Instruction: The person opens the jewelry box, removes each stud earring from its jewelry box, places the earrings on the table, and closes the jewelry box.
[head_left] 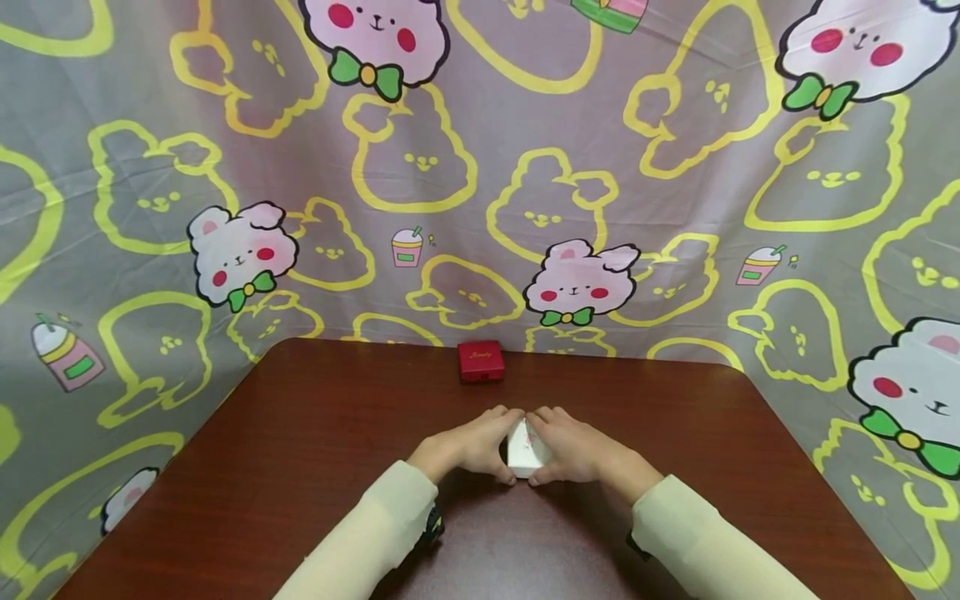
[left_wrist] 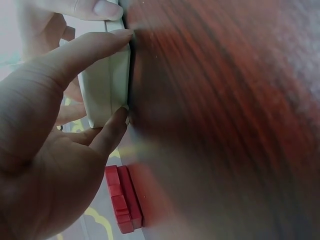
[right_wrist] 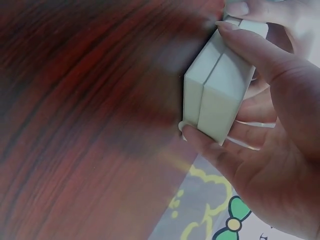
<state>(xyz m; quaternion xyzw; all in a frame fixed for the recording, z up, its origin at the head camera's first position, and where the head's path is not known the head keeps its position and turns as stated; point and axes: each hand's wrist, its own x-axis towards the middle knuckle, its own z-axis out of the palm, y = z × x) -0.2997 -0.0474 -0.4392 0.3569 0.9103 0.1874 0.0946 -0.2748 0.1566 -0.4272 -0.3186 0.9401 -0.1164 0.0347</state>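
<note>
The white, oblong, smooth card-like box with a faint pinkish mark on top [head_left: 525,457] is sitting on the dark reddish-brown wood-grain table [head_left: 360,425], between my two hands. I am grasping it from both sides: the left hand [head_left: 482,444] is pinching one side between thumb and forefinger, and the right hand [head_left: 576,448] is pinching the other, with both thumbs lying near each other on the near face. In the right wrist view, that thumb [right_wrist: 247,44] is crossing the fine seam [right_wrist: 201,106] running along the walls, while the forefinger is reaching low, close to the tabletop.

Because the grip is spanning the seam, I am judging that a light, even squeeze is serving best; harder pressure on one side could be skewing the box or shifting its halves. I am also minding the low fingertips, which could be catching underneath. The small red square box with gold lettering [head_left: 481,363] is lying well apart, near the far edge, leaving the fingers room.
</note>
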